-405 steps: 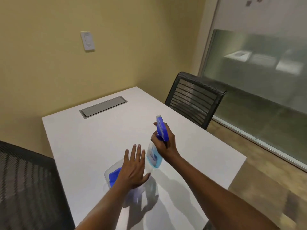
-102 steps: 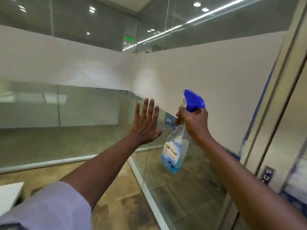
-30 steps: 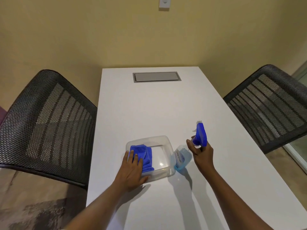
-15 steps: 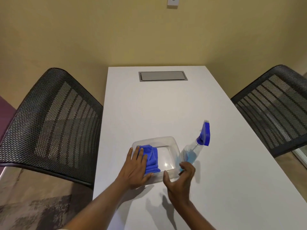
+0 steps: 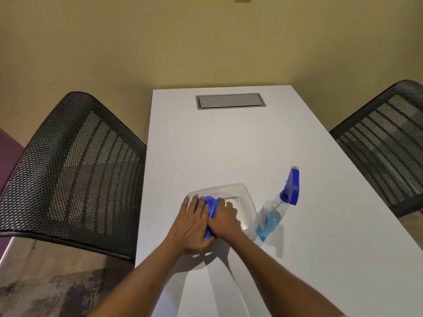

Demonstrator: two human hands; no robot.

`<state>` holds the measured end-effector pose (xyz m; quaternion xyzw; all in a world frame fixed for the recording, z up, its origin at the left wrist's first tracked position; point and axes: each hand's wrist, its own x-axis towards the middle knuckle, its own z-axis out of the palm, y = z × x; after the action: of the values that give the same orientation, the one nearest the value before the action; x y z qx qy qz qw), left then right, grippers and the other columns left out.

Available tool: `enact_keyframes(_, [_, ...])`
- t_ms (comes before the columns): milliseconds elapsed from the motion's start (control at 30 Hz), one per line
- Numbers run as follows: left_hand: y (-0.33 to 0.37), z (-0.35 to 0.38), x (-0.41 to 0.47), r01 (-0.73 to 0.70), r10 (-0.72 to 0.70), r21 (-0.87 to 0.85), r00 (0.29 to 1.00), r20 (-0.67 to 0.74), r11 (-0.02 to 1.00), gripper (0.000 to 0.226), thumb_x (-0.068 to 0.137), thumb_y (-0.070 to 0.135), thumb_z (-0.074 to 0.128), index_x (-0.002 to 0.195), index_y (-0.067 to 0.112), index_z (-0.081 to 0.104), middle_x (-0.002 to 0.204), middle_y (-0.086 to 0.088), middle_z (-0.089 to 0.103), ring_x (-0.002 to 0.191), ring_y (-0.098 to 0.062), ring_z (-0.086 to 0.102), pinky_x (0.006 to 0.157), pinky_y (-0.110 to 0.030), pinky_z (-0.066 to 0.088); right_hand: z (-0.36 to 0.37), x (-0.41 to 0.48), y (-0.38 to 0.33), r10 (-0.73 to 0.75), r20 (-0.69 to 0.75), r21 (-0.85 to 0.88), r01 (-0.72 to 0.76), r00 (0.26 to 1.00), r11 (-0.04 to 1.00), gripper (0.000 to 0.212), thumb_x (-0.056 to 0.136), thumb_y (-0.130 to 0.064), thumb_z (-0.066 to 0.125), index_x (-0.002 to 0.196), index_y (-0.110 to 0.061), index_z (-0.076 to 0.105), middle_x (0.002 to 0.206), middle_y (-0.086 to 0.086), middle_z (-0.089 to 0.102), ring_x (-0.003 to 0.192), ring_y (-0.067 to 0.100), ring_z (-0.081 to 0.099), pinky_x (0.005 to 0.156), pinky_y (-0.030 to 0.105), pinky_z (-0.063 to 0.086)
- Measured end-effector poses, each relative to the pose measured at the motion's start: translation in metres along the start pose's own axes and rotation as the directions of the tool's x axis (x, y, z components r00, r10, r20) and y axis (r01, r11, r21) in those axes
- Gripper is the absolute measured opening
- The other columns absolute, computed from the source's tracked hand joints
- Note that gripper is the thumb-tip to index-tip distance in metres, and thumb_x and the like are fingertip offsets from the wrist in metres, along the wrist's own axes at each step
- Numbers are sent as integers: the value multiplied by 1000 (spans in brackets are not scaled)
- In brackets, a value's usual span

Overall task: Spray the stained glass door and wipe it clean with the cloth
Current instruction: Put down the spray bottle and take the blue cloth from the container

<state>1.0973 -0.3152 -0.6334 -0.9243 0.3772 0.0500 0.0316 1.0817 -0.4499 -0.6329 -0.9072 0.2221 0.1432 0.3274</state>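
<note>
Spray bottle [image 5: 278, 207] now let go, upright at 3 o'clock of the container [image 5: 246, 202]. Right hand [image 5: 225, 221] moved in beside left hand [image 5: 194, 227], both closing on the cloth [image 5: 209, 207]; grip firmness unclear. Spraying likely done, wiping next.

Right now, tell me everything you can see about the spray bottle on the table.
The spray bottle is clear plastic with a blue trigger head and pale blue liquid filling its lower part. It stands on the white table, appearing to lean to the right in this wide-angle view, just right of the clear plastic container, close against its wall or touching it. No hand holds it: the left hand and right hand are both on the blue cloth.
</note>
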Motion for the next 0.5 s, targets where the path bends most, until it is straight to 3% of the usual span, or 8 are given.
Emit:
enact_keyframes(100, [-4, 8, 1, 39, -38, -31, 999, 25, 999, 100, 84, 75, 23, 144, -4, 38, 152, -28, 34, 144, -43, 26, 119, -56, 4, 3, 17, -4, 29, 107, -16, -28, 994, 999, 83, 87, -56, 47, 149, -14, 12, 142, 21, 37, 130, 39, 35, 105, 50, 32])
enact_keyframes(233, [-8, 16, 1, 13, -11, -27, 998, 61, 1000, 108, 85, 81, 13, 140, -6, 44, 146, -29, 42, 141, -43, 32, 114, -54, 5, 2, 28, -8, 56, 163, 95, -72, 985, 993, 94, 85, -48, 61, 149, -5, 7, 141, 25, 40, 129, 40, 40, 106, 44, 33])
enact_keyframes(300, [-10, 16, 1, 2, 2, -72, 999, 50, 997, 114, 81, 85, 8, 145, -5, 36, 153, -28, 33, 146, -42, 22, 115, -54, 1, -1, 30, -6, 107, 190, 222, -149, 976, 964, 91, 76, -37, 74, 141, 2, 25, 131, 21, 48, 121, 34, 50, 101, 41, 43])
enact_keyframes(367, [-11, 15, 1, -13, 18, -111, 999, 49, 994, 117, 78, 89, 6, 149, -2, 28, 158, -25, 22, 149, -40, 11, 116, -53, -5, -3, 32, -2, 142, 238, 406, -232, 961, 884, 65, 67, -20, 81, 119, 1, 49, 113, 16, 61, 96, 25, 63, 85, 39, 56])
enact_keyframes(500, [-15, 14, 0, -53, 60, -128, 997, 46, 990, 110, 83, 86, 17, 147, -2, 34, 154, -25, 31, 146, -41, 22, 115, -50, -3, 0, 35, 6, 131, 246, 516, -244, 960, 821, 40, 49, -15, 77, 84, -8, 60, 90, 17, 70, 81, 29, 69, 77, 43, 61])
